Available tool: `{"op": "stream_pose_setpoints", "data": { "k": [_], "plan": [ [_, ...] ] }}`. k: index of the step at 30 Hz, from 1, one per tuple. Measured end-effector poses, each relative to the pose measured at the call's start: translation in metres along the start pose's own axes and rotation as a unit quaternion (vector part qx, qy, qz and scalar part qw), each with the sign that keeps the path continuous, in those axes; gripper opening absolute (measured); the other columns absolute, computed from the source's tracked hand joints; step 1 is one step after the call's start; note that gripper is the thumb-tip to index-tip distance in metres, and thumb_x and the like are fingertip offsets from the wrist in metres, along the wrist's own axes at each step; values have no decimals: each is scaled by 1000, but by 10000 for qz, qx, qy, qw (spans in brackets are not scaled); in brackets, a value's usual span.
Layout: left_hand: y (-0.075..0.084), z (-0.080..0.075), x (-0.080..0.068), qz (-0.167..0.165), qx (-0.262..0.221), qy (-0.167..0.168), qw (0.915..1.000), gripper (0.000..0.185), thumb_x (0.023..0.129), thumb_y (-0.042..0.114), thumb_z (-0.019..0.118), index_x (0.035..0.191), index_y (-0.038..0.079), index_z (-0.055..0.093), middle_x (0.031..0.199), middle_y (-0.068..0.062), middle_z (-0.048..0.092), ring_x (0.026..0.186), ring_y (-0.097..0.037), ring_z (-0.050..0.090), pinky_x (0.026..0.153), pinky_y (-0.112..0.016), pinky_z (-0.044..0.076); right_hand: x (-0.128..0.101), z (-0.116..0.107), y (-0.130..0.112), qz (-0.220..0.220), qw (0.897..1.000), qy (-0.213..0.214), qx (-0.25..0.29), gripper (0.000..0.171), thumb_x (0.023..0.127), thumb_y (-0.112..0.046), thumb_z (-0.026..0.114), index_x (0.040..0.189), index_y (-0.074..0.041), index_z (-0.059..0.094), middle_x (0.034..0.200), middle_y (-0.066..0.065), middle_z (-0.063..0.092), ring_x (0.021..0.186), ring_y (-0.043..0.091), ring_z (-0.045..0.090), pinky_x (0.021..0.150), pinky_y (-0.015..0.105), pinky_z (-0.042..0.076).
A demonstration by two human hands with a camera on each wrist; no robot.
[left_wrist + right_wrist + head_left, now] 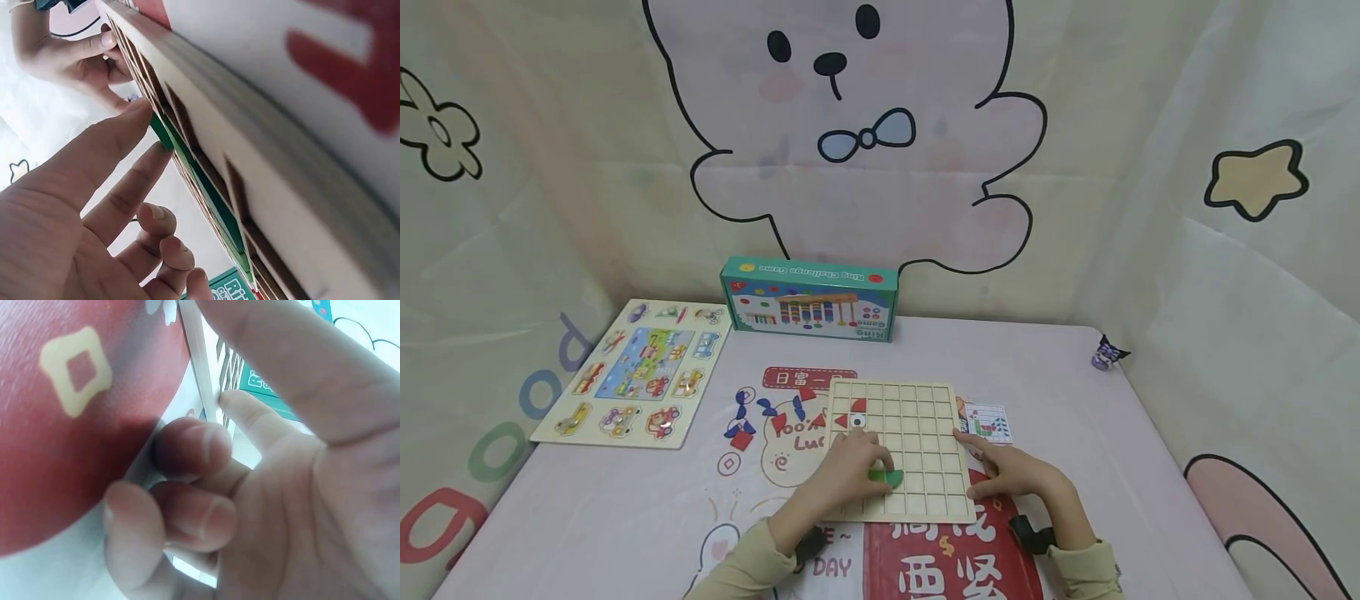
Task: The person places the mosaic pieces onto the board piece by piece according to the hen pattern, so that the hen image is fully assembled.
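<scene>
A wooden grid board point(925, 467) lies flat on the table mat. My left hand point(861, 468) rests on its lower left part; thumb and index pinch a green semicircle piece point(891, 478) sitting in the grid. In the left wrist view the left hand point(134, 140) meets the green piece point(212, 206) at its end, with the other fingers curled. My right hand point(992, 468) braces the board's right edge with a straight index finger and the thumb. The right wrist view has the right hand point(250, 406) against the board edge point(203, 375). Two red pieces point(858, 406) sit in the grid.
Loose blue and red pieces point(747, 421) lie left of the board. A pattern card point(990, 422) lies to its right. A vehicle puzzle board point(636, 375) sits at far left, a green game box point(808, 298) stands behind, and a small purple figurine point(1106, 352) is at the back right.
</scene>
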State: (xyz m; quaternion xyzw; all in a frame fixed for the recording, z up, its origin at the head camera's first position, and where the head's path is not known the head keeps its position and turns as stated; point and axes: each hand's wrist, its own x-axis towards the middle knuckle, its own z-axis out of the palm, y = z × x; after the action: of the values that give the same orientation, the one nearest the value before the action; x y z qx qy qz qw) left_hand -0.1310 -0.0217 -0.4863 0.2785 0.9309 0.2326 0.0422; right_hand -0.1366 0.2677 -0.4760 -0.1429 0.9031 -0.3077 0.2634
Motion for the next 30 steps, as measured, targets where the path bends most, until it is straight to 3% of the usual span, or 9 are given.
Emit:
{"op": "stream_pose_setpoints", "data": {
  "k": [9, 17, 21, 24, 28, 30],
  "plan": [
    [4, 1, -1, -32, 220, 88, 9997, 20, 68, 36, 79, 83, 24, 71, 82, 7, 56, 78, -10, 41, 76, -34, 36, 1, 1, 0, -14, 10000, 13, 12, 87, 72, -36, 77, 145, -19, 31, 116, 14, 54, 89, 20, 53, 71, 36, 51],
    [4, 1, -2, -62, 304, 92, 9995, 22, 69, 37, 78, 86, 25, 71, 82, 7, 54, 80, -11, 41, 75, -34, 36, 1, 1, 0, -8, 10000, 9, -69, 87, 72, -37, 77, 145, -19, 31, 91, 4, 54, 83, 18, 51, 64, 31, 44],
    [4, 1, -3, -39, 324, 98, 9994, 24, 69, 37, 78, 88, 24, 71, 82, 7, 54, 81, -11, 42, 76, -34, 36, 1, 1, 0, 1, 10000, -6, -77, 87, 73, -37, 76, 145, -19, 31, 87, 5, 53, 82, 18, 50, 63, 31, 42],
    [4, 1, -4, -11, 334, 113, 9994, 25, 69, 37, 78, 89, 25, 71, 81, 8, 54, 79, -10, 42, 75, -34, 36, 0, 0, 0, -66, 9999, 1, -107, 86, 73, -36, 76, 145, -18, 31, 103, 12, 57, 85, 19, 52, 67, 32, 46],
    [4, 0, -5, 14, 386, 131, 9992, 25, 69, 38, 78, 90, 26, 72, 79, 8, 53, 79, -10, 42, 74, -33, 35, -2, -1, -1, -133, 9998, -7, -139, 85, 74, -36, 75, 144, -16, 31, 125, 20, 51, 91, 21, 53, 73, 37, 49],
    [4, 0, -5, 16, 401, 148, 9991, 25, 69, 38, 78, 90, 26, 72, 79, 8, 52, 79, -10, 42, 73, -32, 35, -2, -1, -2, -115, 9999, -29, -111, 85, 74, -36, 75, 145, -16, 31, 126, 21, 50, 92, 21, 53, 75, 38, 49]
  ]
}}
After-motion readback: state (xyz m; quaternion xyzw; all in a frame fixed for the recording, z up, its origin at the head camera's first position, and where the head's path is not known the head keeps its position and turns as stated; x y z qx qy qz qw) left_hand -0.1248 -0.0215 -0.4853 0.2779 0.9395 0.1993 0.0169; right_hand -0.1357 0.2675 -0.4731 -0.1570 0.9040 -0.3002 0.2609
